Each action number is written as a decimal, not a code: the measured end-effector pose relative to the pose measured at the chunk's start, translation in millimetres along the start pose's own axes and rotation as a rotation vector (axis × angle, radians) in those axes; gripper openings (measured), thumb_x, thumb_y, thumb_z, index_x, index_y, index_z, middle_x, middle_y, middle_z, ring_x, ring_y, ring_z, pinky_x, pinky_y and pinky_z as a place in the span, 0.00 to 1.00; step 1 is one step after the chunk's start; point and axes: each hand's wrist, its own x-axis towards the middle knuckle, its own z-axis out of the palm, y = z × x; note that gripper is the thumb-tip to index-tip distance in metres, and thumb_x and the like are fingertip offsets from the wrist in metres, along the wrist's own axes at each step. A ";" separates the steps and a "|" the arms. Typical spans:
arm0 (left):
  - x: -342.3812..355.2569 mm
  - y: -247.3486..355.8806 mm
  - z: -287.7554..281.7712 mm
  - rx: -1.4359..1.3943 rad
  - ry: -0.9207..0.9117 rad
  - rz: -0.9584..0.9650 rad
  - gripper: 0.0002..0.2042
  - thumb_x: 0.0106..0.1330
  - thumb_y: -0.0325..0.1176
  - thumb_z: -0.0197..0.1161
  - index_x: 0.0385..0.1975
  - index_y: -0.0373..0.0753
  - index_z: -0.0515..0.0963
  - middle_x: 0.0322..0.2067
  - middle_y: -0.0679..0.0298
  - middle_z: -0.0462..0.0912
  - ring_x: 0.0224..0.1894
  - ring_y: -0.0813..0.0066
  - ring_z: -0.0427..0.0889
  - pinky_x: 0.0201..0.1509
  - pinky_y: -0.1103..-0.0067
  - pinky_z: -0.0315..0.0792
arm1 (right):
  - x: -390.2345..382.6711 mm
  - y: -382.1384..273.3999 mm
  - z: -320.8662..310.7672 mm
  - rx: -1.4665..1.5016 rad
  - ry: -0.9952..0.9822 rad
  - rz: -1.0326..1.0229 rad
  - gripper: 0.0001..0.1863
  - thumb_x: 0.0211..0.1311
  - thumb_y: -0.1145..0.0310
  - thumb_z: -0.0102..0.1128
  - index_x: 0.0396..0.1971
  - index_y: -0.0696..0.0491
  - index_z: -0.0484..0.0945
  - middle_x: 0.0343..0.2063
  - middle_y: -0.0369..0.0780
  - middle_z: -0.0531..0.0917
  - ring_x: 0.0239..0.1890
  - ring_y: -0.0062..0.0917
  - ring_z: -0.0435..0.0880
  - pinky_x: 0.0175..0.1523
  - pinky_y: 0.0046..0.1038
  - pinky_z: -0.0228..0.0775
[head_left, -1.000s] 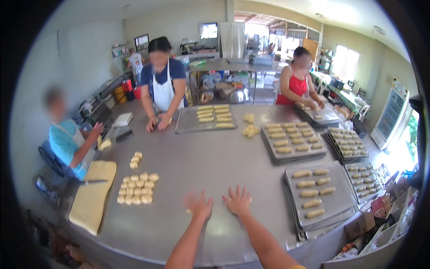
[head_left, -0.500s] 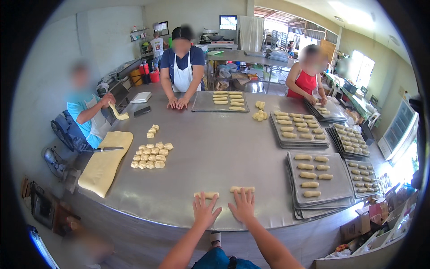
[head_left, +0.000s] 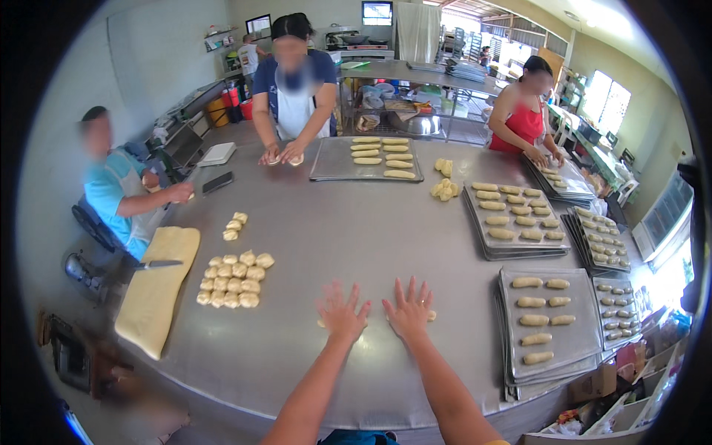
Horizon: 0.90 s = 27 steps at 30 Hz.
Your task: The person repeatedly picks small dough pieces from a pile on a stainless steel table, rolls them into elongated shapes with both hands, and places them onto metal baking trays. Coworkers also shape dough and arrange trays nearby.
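Near the front of the steel table (head_left: 297, 245), my left hand (head_left: 343, 313) lies flat with its fingers spread over a dough roll (head_left: 321, 323), whose end peeks out at the left. My right hand (head_left: 409, 311) rests the same way on a second dough roll (head_left: 432, 316), seen only at its right edge. The palms hide most of both rolls. To the left sit several dough balls (head_left: 231, 285) in rows, with a smaller group (head_left: 235, 226) behind them. On the right, a stack of metal trays (head_left: 571, 348) carries shaped rolls (head_left: 534, 320).
A dough slab (head_left: 152, 304) with a knife (head_left: 159, 264) on it lies along the left edge. More loaded trays (head_left: 486, 241) fill the right side; another tray (head_left: 337, 152) is at the far side. Three co-workers stand around the table, one pressing dough (head_left: 295, 159).
Both my hands have moved forward over the dough rolls, which stretched beyond my fingertips before and are now mostly covered. The left co-worker's hanging dough strip is no longer stretched out. My view has shifted.
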 end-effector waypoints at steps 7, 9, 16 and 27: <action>111.1 -6.8 11.3 -0.120 0.049 -0.061 0.33 0.75 0.60 0.40 0.77 0.58 0.49 0.78 0.52 0.32 0.79 0.50 0.30 0.74 0.42 0.29 | 106.8 2.9 22.5 0.069 0.034 0.061 0.39 0.71 0.38 0.40 0.77 0.39 0.49 0.77 0.47 0.45 0.78 0.50 0.38 0.76 0.59 0.25; 123.4 -10.0 15.2 -0.124 0.079 -0.042 0.32 0.75 0.60 0.41 0.76 0.58 0.50 0.78 0.53 0.33 0.79 0.52 0.31 0.75 0.43 0.29 | 116.0 5.0 25.4 0.076 -0.012 0.083 0.39 0.72 0.38 0.39 0.77 0.39 0.49 0.77 0.47 0.45 0.78 0.50 0.37 0.76 0.59 0.23; 74.8 -12.7 9.0 -0.049 -0.028 -0.015 0.33 0.74 0.63 0.39 0.76 0.58 0.52 0.78 0.54 0.36 0.79 0.51 0.30 0.75 0.45 0.28 | 68.4 -8.7 -0.6 -0.037 -0.263 0.175 0.42 0.69 0.32 0.32 0.77 0.37 0.46 0.78 0.45 0.42 0.78 0.50 0.34 0.75 0.60 0.19; -148.6 -33.3 -8.6 -0.057 -0.057 0.117 0.33 0.67 0.67 0.49 0.72 0.65 0.62 0.74 0.42 0.47 0.75 0.32 0.42 0.74 0.43 0.38 | -149.0 -15.5 -35.4 -0.086 -0.202 -0.050 0.40 0.67 0.34 0.43 0.74 0.38 0.57 0.75 0.49 0.53 0.75 0.61 0.43 0.74 0.63 0.31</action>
